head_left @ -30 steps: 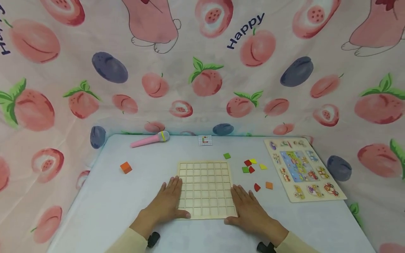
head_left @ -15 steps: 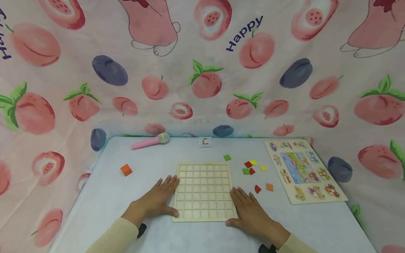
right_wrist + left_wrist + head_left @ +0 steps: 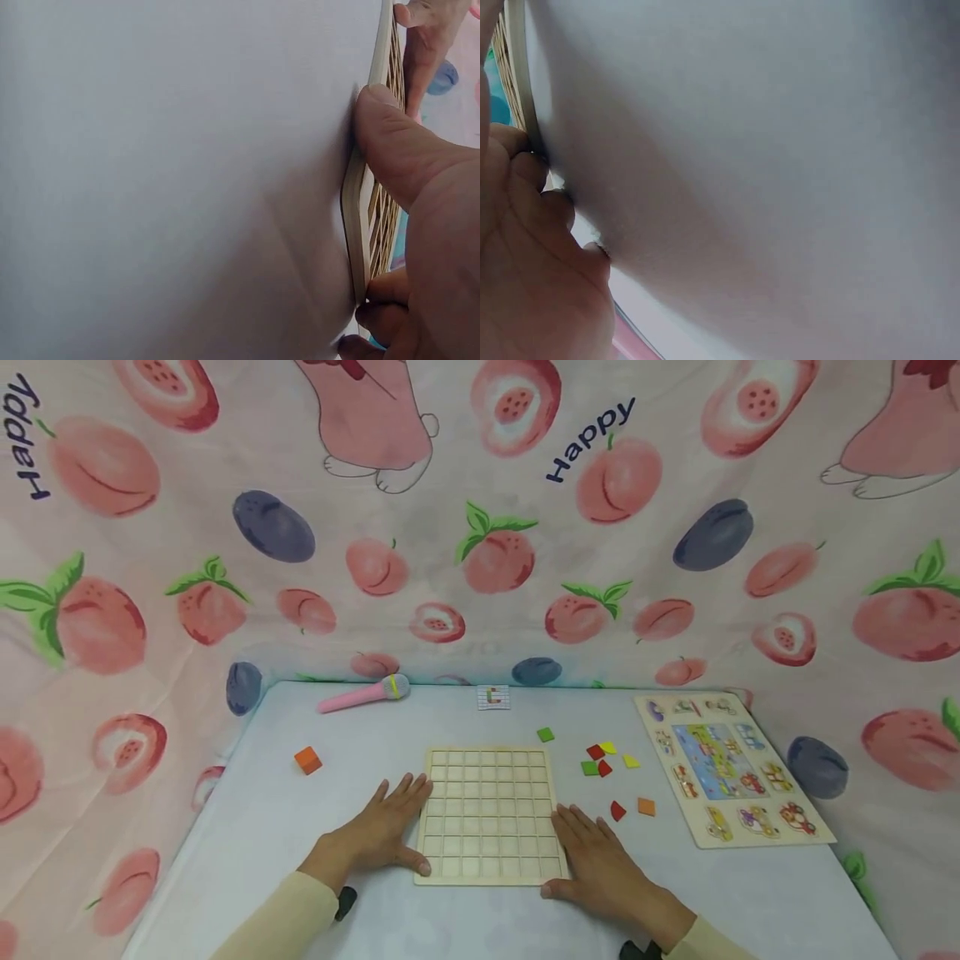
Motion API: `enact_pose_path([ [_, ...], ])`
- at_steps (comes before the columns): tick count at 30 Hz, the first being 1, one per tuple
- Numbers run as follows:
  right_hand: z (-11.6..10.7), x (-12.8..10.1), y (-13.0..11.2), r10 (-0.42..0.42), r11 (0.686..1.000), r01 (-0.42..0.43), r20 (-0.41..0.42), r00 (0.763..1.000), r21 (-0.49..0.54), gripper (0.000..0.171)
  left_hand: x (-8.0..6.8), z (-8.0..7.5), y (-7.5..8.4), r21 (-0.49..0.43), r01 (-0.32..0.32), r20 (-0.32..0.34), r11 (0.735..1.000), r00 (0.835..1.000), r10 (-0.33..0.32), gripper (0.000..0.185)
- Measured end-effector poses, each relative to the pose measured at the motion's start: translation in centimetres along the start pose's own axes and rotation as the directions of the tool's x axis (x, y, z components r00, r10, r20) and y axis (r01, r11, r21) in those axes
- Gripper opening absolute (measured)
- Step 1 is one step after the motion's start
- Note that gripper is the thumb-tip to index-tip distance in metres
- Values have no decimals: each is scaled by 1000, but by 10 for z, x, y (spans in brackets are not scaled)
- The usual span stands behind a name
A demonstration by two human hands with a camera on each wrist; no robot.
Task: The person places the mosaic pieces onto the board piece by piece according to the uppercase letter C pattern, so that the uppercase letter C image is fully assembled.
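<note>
The head view is bright and evenly lit, with soft, diffuse light and no glare. Only faint shadows sit under the left hand (image 3: pixel 382 835) and right hand (image 3: pixel 600 868) on the pale table (image 3: pixel 262 827). The wide lens bends the printed curtain (image 3: pixel 480 527) outward at the edges. Both wrist views are dimmer, very close and blurred, with the table a grey, shaded smear and the wooden grid board (image 3: pixel 367 225) soft.
</note>
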State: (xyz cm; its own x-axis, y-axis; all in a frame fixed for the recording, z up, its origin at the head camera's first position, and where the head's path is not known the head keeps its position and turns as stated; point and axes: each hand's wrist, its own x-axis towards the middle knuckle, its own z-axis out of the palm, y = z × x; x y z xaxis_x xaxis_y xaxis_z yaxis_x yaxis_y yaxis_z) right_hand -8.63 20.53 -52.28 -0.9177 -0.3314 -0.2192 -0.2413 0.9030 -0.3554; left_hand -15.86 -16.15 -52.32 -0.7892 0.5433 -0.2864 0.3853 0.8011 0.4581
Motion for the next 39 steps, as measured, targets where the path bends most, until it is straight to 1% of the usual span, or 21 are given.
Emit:
enact_pose_path([
  [4,-6,-2,3,5,1000,-5,18,1000,29,106,1,2,1,-1,0,0,1000,1000,0,134],
  [7,-13,-1,8,6,998,-7,12,1000,59,96,1,2,2,4,11,2,1000,1000,-11,135],
  [9,-21,1,14,32,993,-30,-13,999,114,85,0,1,3,5,14,-1,1000,1000,-14,135],
  [11,-32,5,24,84,977,-68,-68,994,201,75,0,0,4,10,17,2,1000,1000,-17,135],
  [14,-52,15,48,177,934,-112,-167,970,339,64,0,-1,4,4,14,-6,1000,1000,-14,134],
  [16,-63,25,68,230,912,-128,-227,946,389,60,0,-1,4,3,19,-8,1000,1000,-19,134],
  [17,-67,29,78,253,904,-141,-240,937,404,59,0,0,4,-3,20,-10,1000,1000,-20,134],
  [19,-73,38,95,304,889,-186,-236,923,418,57,0,1,3,-13,25,-13,1000,1000,-25,134],
  [21,-75,45,108,346,877,-237,-210,914,418,58,0,2,2,-22,30,-11,999,999,-30,135],
  [24,-75,51,118,402,860,-315,-155,902,401,58,1,4,2,-29,31,-9,999,999,-31,135],
  [27,-72,54,123,437,856,-364,-138,889,366,57,2,4,1,-22,30,-10,999,999,-30,135],
  [29,-71,52,123,434,862,-365,-142,889,350,56,2,4,2,-23,31,-11,999,999,-32,135],
  [33,-69,47,121,406,869,-329,-152,901,369,53,2,4,3,-28,35,-12,999,999,-35,135],
  [35,-71,48,122,400,869,-316,-163,902,382,52,1,3,3,-31,38,-12,999,999,-39,135],
  [37,-72,51,124,407,866,-319,-172,897,384,53,1,3,4,-30,39,-13,999,999,-39,135],
  [39,-71,54,128,404,868,-315,-174,898,384,53,1,2,4,-32,40,-12,999,999,-40,136],
])
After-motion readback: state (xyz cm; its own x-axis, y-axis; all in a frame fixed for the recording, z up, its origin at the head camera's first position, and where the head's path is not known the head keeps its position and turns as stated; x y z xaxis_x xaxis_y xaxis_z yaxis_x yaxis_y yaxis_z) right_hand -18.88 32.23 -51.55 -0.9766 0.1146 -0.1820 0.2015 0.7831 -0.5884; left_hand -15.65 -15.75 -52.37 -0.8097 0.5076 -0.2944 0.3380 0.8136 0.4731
